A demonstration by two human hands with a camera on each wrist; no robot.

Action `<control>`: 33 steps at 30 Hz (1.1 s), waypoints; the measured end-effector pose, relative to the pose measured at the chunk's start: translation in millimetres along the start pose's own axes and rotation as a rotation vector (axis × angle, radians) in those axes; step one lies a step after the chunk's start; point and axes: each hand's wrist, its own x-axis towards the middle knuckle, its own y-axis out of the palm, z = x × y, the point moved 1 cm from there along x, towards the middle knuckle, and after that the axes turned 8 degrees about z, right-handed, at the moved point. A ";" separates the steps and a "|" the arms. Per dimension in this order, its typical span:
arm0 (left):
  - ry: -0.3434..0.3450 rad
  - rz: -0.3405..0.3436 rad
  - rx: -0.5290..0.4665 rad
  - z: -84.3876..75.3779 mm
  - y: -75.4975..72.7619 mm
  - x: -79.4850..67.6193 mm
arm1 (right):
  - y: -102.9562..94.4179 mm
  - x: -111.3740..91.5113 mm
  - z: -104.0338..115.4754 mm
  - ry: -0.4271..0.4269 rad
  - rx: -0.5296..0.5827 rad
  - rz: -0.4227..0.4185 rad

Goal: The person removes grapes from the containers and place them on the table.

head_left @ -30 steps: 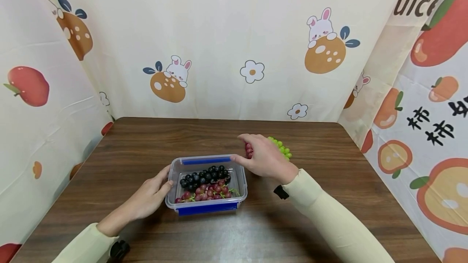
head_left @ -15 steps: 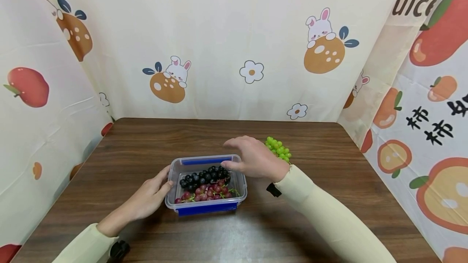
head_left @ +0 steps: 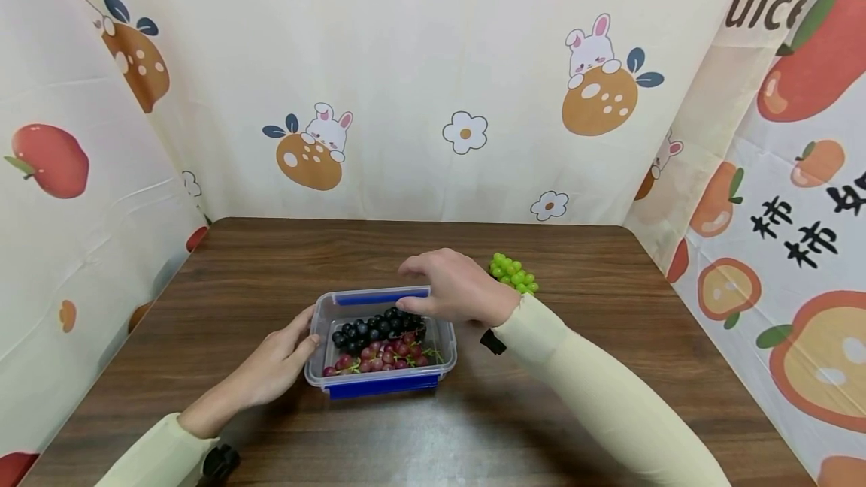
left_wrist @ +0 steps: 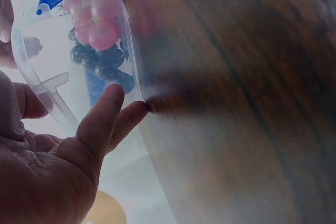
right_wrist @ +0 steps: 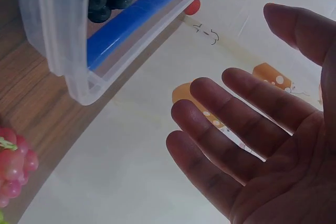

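A clear plastic food container [head_left: 446, 344] with blue latches stands lidless on the table. Inside lie a bunch of black grapes [head_left: 365, 331] and, nearer me, a bunch of red grapes [head_left: 379, 359]. My left hand [head_left: 280, 359] holds the container's left end, thumb at the rim and fingers [left_wrist: 107, 108] against the outer wall. Above the back right corner hovers my right hand [head_left: 460, 288], its fingers [right_wrist: 215, 129] spread and holding nothing. Another red bunch of grapes [right_wrist: 11, 169] shows in the right wrist view; the hand hides it from the head view.
A bunch of green grapes [head_left: 512, 272] lies on the wooden table [head_left: 595, 337], right of the container and beyond my right wrist. Printed fabric curtains [head_left: 406, 58] rise behind the table and on both sides.
My right hand has moved left, from over the red grapes beside the container to above its back right corner. More of the green grapes shows. The left hand and container stay put.
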 end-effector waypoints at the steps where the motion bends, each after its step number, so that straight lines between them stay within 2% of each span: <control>1: -0.001 0.000 0.000 -0.1 -0.1 0.1 | -0.2 1.5 0.6 -0.003 -0.003 0.004; 20: -0.013 -0.006 0.006 -0.1 0.1 -0.3 | 1.5 27.8 14.2 -0.007 -0.032 0.117; 33: -0.006 -0.008 0.008 0.5 0.0 -0.2 | 12.1 39.6 16.9 -0.005 -0.076 0.181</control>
